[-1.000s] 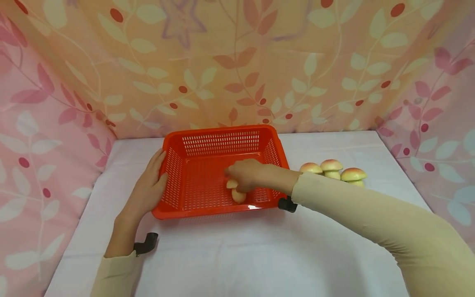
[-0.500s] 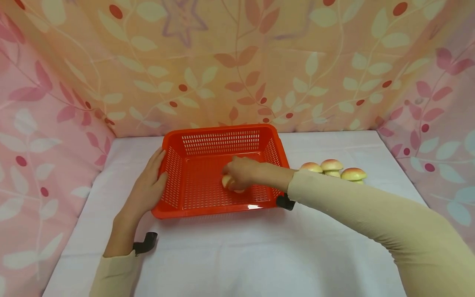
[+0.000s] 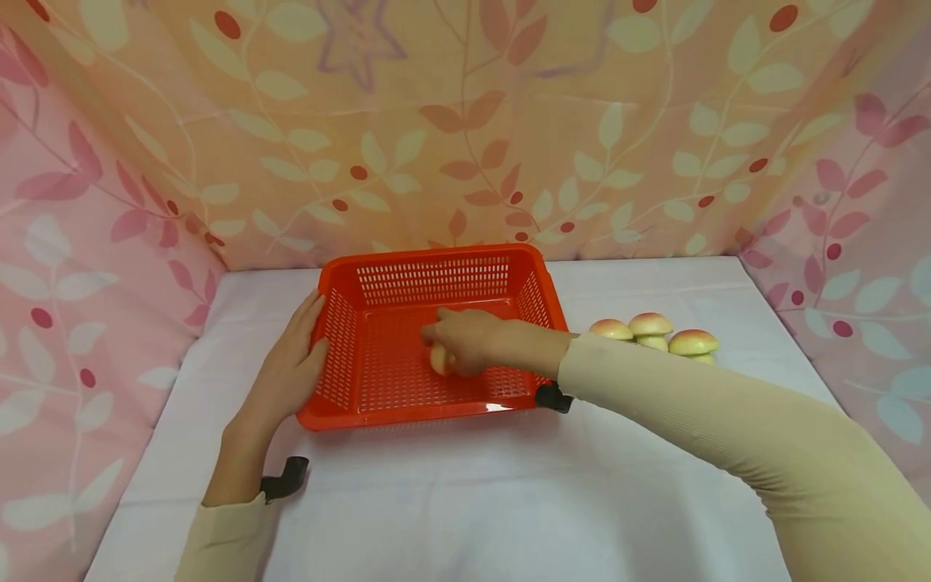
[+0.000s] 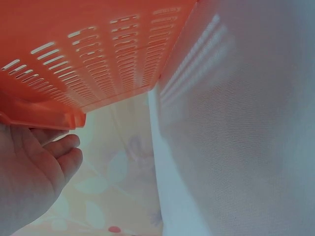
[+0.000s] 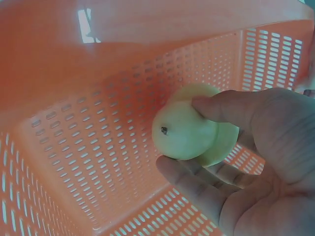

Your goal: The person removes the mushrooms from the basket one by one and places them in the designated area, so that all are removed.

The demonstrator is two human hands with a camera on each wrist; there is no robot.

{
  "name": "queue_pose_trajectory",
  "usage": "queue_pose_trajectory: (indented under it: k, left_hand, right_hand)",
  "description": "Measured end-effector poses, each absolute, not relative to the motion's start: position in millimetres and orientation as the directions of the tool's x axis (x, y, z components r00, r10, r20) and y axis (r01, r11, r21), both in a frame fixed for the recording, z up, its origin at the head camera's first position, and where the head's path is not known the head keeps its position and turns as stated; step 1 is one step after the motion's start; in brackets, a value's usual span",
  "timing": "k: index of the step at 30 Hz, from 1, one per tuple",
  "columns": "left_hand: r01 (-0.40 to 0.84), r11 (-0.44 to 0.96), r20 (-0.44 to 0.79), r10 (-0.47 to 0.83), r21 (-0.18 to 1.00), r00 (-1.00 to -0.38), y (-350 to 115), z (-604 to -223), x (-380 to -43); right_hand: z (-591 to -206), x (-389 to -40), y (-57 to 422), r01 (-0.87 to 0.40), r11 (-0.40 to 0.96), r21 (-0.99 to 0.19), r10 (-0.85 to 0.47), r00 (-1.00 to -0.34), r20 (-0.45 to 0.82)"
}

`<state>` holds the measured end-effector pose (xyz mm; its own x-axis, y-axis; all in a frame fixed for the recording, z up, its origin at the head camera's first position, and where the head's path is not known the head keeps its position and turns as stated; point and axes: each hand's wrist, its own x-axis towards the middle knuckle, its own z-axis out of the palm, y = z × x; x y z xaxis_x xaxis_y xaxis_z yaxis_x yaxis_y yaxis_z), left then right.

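Note:
A red plastic basket with slotted walls stands on the white-covered table. My left hand holds its left rim; the left wrist view has the fingers bent beneath the rim's lip. Inside the basket, my right hand grips a toy mushroom near the basket floor. In the right wrist view the thumb presses its pale rounded stem, fingers lie below, and the wider cap is partly hidden behind. The stem's end bears a small dark spot. From the head view, only a piece of this mushroom shows beside the fingers.
Three more toy mushrooms, a left one, a middle one and a right one, with reddish-yellow caps, stand right of the basket, just beyond the right forearm. Floral cloth walls enclose the table at the back and sides.
My right hand has taken hold of the mushroom inside the basket and shifted slightly left with it. The left hand and the basket stay in place.

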<state>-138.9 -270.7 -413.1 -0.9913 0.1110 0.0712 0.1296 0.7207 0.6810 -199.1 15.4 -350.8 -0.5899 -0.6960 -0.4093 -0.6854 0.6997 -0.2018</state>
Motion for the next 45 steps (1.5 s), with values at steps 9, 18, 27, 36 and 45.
queue_pose_trajectory:
  k: [9,18,27,36,45]
  left_hand:
    - [0.126,0.727,0.068,0.109,0.675,-0.992,-269.9,-413.5,-137.6]
    - [0.107,0.726,0.053,0.097,0.679,-0.994,-270.7,-413.3,-135.6]
    - [0.117,0.725,0.060,0.105,0.679,-0.993,-270.9,-415.1,-136.7]
    - [0.117,0.726,0.054,0.110,0.677,-0.992,-269.3,-415.0,-140.1]
    - [0.120,0.737,0.054,0.112,0.665,-0.992,-269.7,-414.8,-138.9]
  right_hand:
    - [-346.4,-197.2,23.5,-0.677,0.691,-0.253,-0.719,-0.611,-0.330]
    - [-343.1,-191.0,43.0,-0.627,0.679,-0.382,-0.726,-0.652,-0.219]
    - [-352.0,-175.4,62.8,-0.558,0.640,-0.528,-0.694,-0.715,-0.085]
    - [-359.8,-150.9,86.4,-0.487,0.495,-0.720,-0.590,-0.797,0.133]
    - [-365.1,-123.3,115.0,-0.376,0.428,-0.822,-0.453,-0.876,0.165]
